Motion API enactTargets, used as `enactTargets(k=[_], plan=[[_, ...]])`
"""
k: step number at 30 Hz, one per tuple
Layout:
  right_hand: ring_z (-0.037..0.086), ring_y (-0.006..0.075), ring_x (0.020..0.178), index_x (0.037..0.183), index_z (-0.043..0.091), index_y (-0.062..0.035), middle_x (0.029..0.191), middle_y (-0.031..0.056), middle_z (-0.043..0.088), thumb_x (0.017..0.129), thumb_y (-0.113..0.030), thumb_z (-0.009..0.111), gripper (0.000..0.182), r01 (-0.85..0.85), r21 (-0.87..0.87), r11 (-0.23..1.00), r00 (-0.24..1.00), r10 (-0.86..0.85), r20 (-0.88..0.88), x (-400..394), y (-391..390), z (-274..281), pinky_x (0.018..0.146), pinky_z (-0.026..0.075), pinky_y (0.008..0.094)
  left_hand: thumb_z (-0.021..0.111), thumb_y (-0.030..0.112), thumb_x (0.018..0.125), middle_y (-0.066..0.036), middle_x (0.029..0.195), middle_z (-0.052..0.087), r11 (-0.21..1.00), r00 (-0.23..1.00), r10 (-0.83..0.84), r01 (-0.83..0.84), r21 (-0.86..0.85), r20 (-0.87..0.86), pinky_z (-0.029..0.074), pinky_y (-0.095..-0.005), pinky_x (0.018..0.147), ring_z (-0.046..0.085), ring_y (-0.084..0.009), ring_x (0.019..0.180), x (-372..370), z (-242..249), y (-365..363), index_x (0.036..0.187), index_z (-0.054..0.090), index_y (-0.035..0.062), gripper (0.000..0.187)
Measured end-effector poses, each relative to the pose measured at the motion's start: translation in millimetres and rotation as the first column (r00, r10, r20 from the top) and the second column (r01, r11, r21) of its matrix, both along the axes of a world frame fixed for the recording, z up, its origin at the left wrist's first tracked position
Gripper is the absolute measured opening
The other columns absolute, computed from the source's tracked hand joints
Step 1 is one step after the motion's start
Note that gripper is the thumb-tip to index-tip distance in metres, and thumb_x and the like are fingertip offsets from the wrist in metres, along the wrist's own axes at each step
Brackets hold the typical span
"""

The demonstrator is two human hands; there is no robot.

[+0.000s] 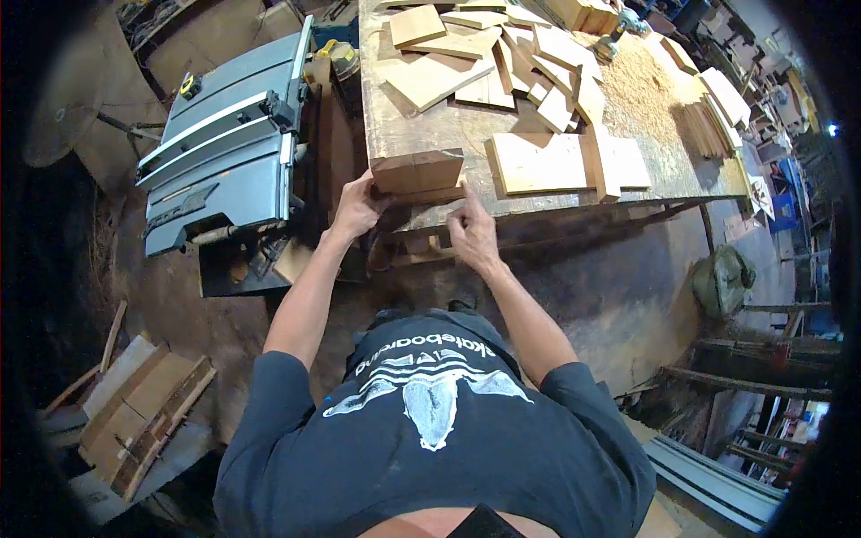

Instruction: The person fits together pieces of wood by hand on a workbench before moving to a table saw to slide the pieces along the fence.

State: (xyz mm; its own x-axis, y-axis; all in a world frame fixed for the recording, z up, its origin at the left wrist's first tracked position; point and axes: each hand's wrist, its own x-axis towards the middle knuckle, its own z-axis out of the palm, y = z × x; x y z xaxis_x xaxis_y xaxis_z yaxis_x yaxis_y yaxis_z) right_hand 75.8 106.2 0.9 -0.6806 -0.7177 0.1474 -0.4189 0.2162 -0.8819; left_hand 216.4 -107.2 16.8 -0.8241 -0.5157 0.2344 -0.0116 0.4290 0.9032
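Observation:
A brown wooden board [418, 170] is tilted up at the near left corner of the workbench, a lighter strip showing along its lower edge. My left hand [356, 208] is closed on its left end, the thumb side against the wood. At the other end, my right hand [473, 231] has its index finger raised against the board's lower right corner. The remaining right fingers are curled, and part of their contact is hidden.
Wood offcuts [444, 81] lie heaped on the workbench [386, 125], near a sawdust pile [639, 85] and a drill [619, 34]. A pale plank [543, 164] lies right of my hands. On the left stands a table saw [229, 134]; cardboard [143, 408] sits lower left.

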Motion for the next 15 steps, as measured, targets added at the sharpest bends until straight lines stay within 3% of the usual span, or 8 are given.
enactTargets(k=[1, 4, 5, 6, 8, 10, 12, 15], plan=[[0.060, 0.0139, 0.068, 0.161, 0.026, -0.0030, 0.075, 0.0090, 0.066, 0.088, 0.000, 0.060, 0.081, -0.037, -0.024, 0.999, 0.997, 0.038, 0.062, 7, 0, 7, 0.070, 0.052, 0.0318, 0.072, -0.008, 0.086, -0.009, 0.116, 0.073, 1.000, 1.000, -0.004, 0.004, 0.019, 0.002, 0.053, -0.0299, 0.093, 0.065, -0.0121, 0.105, 1, -1, 1, 0.130, 0.063, 0.0040, 0.046], [0.057, 0.0114, 0.063, 0.163, 0.021, -0.0047, 0.076, 0.0068, 0.065, 0.088, -0.001, 0.062, 0.085, 0.038, -0.223, 0.974, 0.998, -0.028, 0.052, 24, -9, -3, 0.066, 0.051, 0.0285, 0.076, -0.003, 0.086, -0.008, 0.111, 0.075, 1.000, 0.999, 0.010, -0.010, 0.001, 0.047, 0.055, -0.0301, 0.088, 0.066, -0.0109, 0.099, 0, -2, 1, 0.129, 0.064, 0.0047, 0.045], [0.056, 0.0110, 0.059, 0.164, 0.018, -0.0051, 0.076, 0.0067, 0.067, 0.087, -0.002, 0.062, 0.088, 0.045, -0.247, 0.968, 0.990, -0.011, 0.137, 29, -12, -12, 0.060, 0.050, 0.0281, 0.077, -0.001, 0.086, -0.008, 0.108, 0.075, 0.999, 0.995, 0.041, -0.038, -0.031, 0.088, 0.055, -0.0303, 0.085, 0.066, -0.0104, 0.097, 1, -3, 0, 0.129, 0.064, 0.0052, 0.045], [0.056, 0.0110, 0.059, 0.164, 0.018, -0.0051, 0.076, 0.0067, 0.067, 0.087, -0.002, 0.062, 0.088, 0.054, -0.250, 0.967, 0.990, -0.019, 0.139, 30, -14, -7, 0.060, 0.050, 0.0281, 0.077, -0.001, 0.086, -0.008, 0.108, 0.075, 0.999, 0.995, 0.033, -0.030, -0.034, 0.090, 0.055, -0.0303, 0.085, 0.066, -0.0104, 0.097, 0, -3, -1, 0.129, 0.064, 0.0052, 0.045], [0.055, 0.0108, 0.056, 0.164, 0.016, -0.0049, 0.074, 0.0060, 0.066, 0.088, -0.001, 0.060, 0.088, -0.049, 0.032, 0.998, 0.833, 0.024, 0.553, 35, -13, 2, 0.056, 0.049, 0.0270, 0.077, 0.000, 0.087, -0.007, 0.103, 0.076, 0.991, 0.996, 0.057, -0.048, -0.121, 0.070, 0.054, -0.0298, 0.081, 0.065, -0.0096, 0.090, 3, -6, 0, 0.128, 0.065, 0.0061, 0.043], [0.054, 0.0112, 0.054, 0.164, 0.016, -0.0037, 0.071, 0.0052, 0.065, 0.088, -0.001, 0.058, 0.086, -0.034, 0.005, 0.999, 0.822, 0.025, 0.569, 39, -14, -9, 0.053, 0.047, 0.0260, 0.078, 0.000, 0.086, -0.007, 0.102, 0.076, 0.993, 0.998, 0.051, -0.046, -0.113, 0.046, 0.054, -0.0296, 0.080, 0.065, -0.0098, 0.089, 2, -19, -6, 0.128, 0.065, 0.0061, 0.043], [0.053, 0.0106, 0.053, 0.164, 0.016, -0.0044, 0.067, 0.0037, 0.063, 0.088, -0.002, 0.056, 0.086, -0.045, -0.104, 0.994, 0.621, 0.110, 0.776, 40, -10, -12, 0.052, 0.045, 0.0250, 0.078, 0.000, 0.086, -0.007, 0.101, 0.075, 0.994, 0.999, 0.050, -0.047, -0.100, 0.022, 0.054, -0.0293, 0.080, 0.064, -0.0101, 0.088, 2, -20, -3, 0.127, 0.065, 0.0062, 0.044], [0.052, 0.0097, 0.055, 0.164, 0.018, -0.0046, 0.066, 0.0034, 0.062, 0.088, -0.003, 0.056, 0.085, -0.068, -0.089, 0.994, 0.673, 0.111, 0.731, 28, -2, -3, 0.053, 0.045, 0.0257, 0.078, 0.000, 0.086, -0.008, 0.101, 0.075, 0.990, 0.995, 0.097, -0.092, -0.106, 0.037, 0.054, -0.0297, 0.079, 0.064, -0.0103, 0.087, 3, -10, 3, 0.128, 0.065, 0.0058, 0.044]])
